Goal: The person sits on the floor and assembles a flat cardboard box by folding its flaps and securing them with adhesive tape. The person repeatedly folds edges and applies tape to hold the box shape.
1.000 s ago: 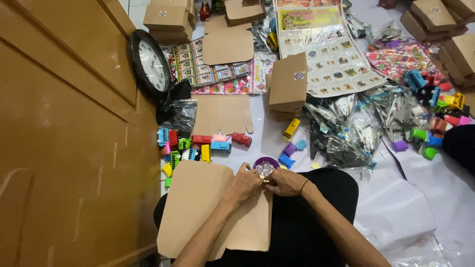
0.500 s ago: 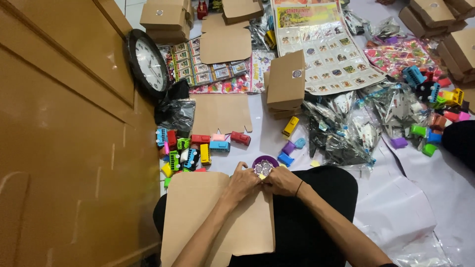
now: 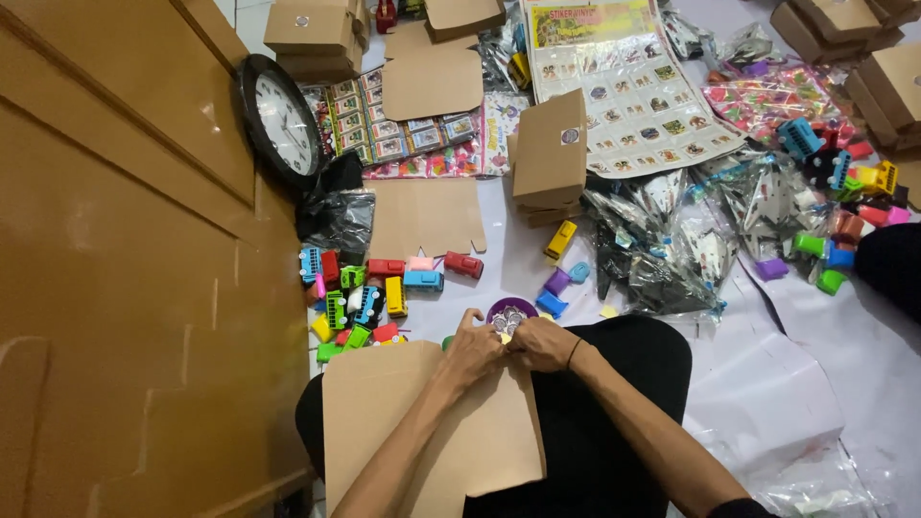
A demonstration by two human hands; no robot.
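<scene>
Both hands are meeting at the top edge of a flat brown cardboard sheet (image 3: 422,432) lying across the person's lap on the floor. Left hand (image 3: 473,350) is resting on the sheet's upper edge, fingers curled in tight toward the right hand. Right hand (image 3: 542,342) is pinching something small between thumb and fingertips; cannot tell what, too small and partly hidden. Fingers of both hands are nearly closed, touching each other. Just beyond the knuckles, a small round purple dish (image 3: 510,312) with pale bits inside is sitting on the floor. Left of it, a cluster of small coloured toy vehicles (image 3: 369,297) is lying beside the wooden door (image 3: 125,288). A black wall clock (image 3: 280,120) is leaning against that door farther up. A closed brown cardboard box (image 3: 549,153) is standing past the dish, with clear plastic bags (image 3: 662,240) heaped to its right. Sticker sheets (image 3: 628,82) are spreading toward the far edge of the floor.
</scene>
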